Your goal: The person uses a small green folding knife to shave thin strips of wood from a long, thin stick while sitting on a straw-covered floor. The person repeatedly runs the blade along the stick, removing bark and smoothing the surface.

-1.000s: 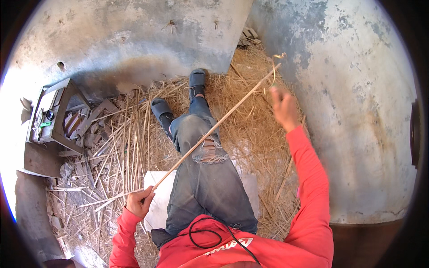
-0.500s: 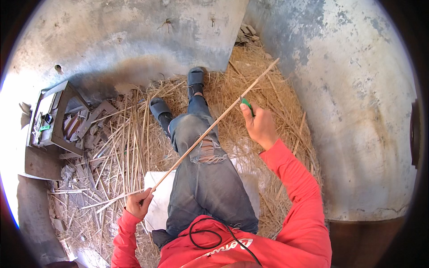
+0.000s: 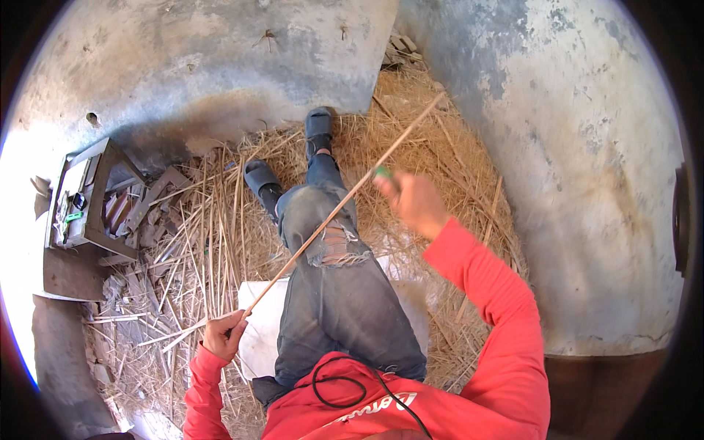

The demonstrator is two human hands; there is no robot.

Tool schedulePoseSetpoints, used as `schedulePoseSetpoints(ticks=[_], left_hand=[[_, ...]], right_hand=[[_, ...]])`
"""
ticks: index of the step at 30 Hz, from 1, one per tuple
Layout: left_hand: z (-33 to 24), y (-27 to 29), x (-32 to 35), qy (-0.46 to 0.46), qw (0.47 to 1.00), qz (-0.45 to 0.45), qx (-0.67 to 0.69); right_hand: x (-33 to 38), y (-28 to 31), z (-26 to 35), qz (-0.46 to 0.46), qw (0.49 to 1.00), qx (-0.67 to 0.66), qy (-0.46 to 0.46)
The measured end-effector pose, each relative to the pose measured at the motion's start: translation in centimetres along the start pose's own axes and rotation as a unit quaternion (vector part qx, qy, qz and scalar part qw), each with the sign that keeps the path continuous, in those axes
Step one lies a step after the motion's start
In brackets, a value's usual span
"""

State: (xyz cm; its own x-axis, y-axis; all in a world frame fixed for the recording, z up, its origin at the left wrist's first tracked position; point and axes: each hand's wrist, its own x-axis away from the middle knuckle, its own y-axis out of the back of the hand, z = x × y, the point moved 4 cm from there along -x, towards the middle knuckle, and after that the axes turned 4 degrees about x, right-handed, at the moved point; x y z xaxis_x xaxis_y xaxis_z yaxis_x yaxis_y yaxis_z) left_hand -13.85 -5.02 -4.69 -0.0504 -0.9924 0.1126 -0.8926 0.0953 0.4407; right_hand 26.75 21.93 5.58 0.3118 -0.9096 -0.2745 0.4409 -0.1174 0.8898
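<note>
A long, thin wooden strip (image 3: 306,243) slants across my legs, rising from lower left to upper right. My left hand (image 3: 224,336) is closed round its near end. My right hand (image 3: 419,205) is closed on a small green-handled knife (image 3: 383,173), close beside the strip's upper half. That hand is smeared by motion, and the blade cannot be made out, so I cannot tell whether it touches the wood. The strip's far end is free, above the shavings.
My outstretched legs (image 3: 323,293) lie over a pale slab or sack (image 3: 260,330). Shavings (image 3: 411,110) cover the floor, with loose strips (image 3: 220,242) to the left. A small wooden table (image 3: 99,231) bearing small items stands by the wall (image 3: 183,59). Another wall (image 3: 594,183) rises on the right.
My right hand with the knife has moved slightly left and down along the strip and is now blurred. The strip's far end has shifted a little left; my left hand keeps its grip.
</note>
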Motion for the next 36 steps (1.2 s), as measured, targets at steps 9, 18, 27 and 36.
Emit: schedulePoseSetpoints(ticks=[9,18,27,36], left_hand=[[-1.1,0.5,0.5,0.017,0.999,-0.005,-0.037],[-2.1,0.9,0.1,-0.012,0.997,-0.012,-0.079],[-1.0,1.6,0.6,-0.031,0.997,-0.020,-0.075],[-0.1,1.0,0.3,-0.025,0.998,-0.021,-0.046]], right_hand=[[-0.6,-0.7,-1.4,-0.012,0.998,0.068,0.006],[-2.6,0.9,-3.7,-0.097,0.992,0.063,0.045],[-2.8,3.0,-5.6,-0.001,0.984,0.178,0.015],[-1.6,2.9,-4.8,-0.036,0.975,0.210,0.057]])
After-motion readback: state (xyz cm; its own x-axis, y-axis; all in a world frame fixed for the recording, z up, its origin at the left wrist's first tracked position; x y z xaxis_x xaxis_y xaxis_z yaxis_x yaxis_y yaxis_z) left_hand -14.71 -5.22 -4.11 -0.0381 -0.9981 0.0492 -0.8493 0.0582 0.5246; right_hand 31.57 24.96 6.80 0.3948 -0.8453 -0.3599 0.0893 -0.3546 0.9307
